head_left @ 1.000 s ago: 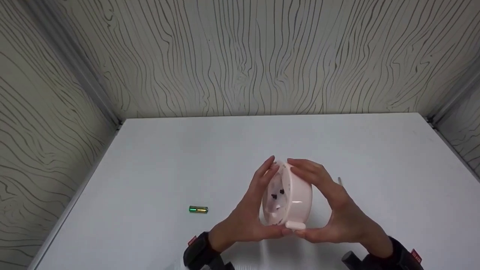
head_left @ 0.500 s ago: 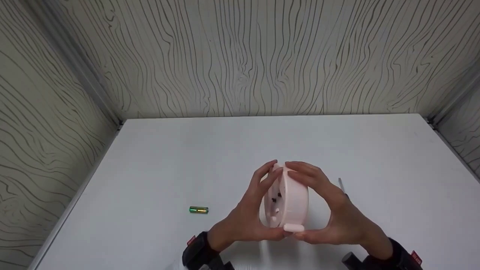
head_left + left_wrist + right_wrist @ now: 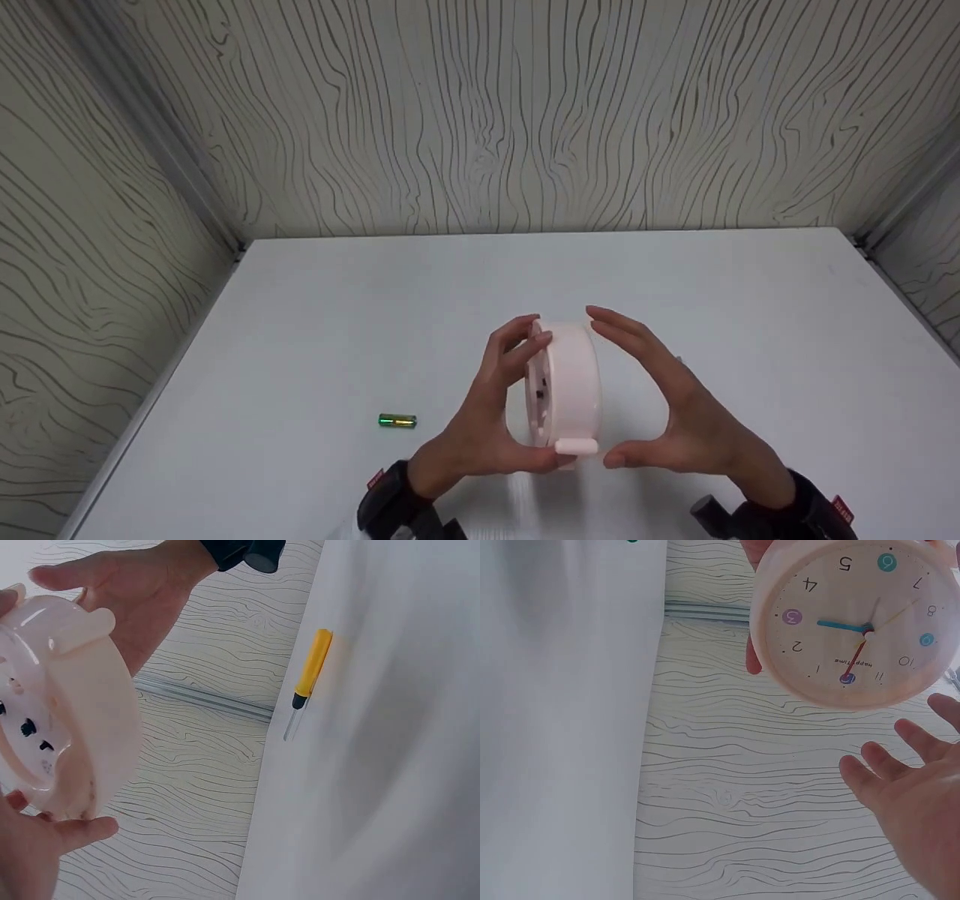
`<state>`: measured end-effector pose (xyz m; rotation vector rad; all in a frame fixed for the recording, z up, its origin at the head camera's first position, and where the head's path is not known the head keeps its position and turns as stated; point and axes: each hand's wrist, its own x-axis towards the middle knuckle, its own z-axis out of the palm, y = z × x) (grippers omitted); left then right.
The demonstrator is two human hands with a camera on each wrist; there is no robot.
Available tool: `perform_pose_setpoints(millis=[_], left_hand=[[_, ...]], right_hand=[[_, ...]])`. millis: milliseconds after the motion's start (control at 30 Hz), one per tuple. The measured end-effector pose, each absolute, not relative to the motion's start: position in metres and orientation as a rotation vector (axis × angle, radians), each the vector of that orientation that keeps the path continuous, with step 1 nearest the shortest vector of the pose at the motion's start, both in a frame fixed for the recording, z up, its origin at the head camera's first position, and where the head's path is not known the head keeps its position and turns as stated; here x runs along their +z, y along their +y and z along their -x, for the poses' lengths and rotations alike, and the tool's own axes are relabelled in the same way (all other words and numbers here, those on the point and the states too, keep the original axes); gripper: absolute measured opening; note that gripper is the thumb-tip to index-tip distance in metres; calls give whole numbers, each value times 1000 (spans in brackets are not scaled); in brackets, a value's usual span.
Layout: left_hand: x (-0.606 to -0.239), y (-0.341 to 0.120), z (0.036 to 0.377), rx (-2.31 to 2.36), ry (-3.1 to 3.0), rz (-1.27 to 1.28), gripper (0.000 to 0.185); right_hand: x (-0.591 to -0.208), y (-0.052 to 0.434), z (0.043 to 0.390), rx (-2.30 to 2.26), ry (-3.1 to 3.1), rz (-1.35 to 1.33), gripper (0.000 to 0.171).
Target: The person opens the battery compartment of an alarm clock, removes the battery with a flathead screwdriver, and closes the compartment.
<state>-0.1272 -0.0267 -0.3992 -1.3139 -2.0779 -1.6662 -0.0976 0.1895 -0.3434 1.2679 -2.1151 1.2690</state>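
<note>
A pale pink round alarm clock [image 3: 576,382] is held up off the table by my left hand [image 3: 484,412], whose thumb and fingers grip its rim at bottom and top. Its numbered dial [image 3: 855,622] shows upside down in the right wrist view; the back, with dark knobs [image 3: 28,726], faces left. My right hand [image 3: 686,409] stands just right of the clock, fingers and thumb spread, apart from it and holding nothing. In the right wrist view its fingertips [image 3: 855,769] lie below the clock's edge.
A green and gold battery [image 3: 397,421] lies on the white table [image 3: 337,315] to the left. A yellow-handled screwdriver [image 3: 313,664] lies on the table to the right, mostly hidden behind my right hand in the head view. Wood-patterned panels [image 3: 480,120] wall the table.
My right hand has let go of the clock and drawn off to the right. My left hand has shifted slightly left with the clock, turning its back further from view.
</note>
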Motion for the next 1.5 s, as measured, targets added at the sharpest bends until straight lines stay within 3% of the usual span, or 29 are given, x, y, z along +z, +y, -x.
perform_pose_setpoints(millis=[300, 967, 1500], left_hand=[[-372, -33, 118, -1647, -2008, 1336, 82], [-384, -34, 126, -1747, -1860, 1363, 87], [-395, -32, 129, -1806, -1822, 1394, 92]], right_hand=[[-350, 199, 107, 1306, -2116, -1274, 101], [-360, 189, 106, 1391, -2226, -1309, 114], [-362, 171, 97, 1372, -2260, -1250, 100]])
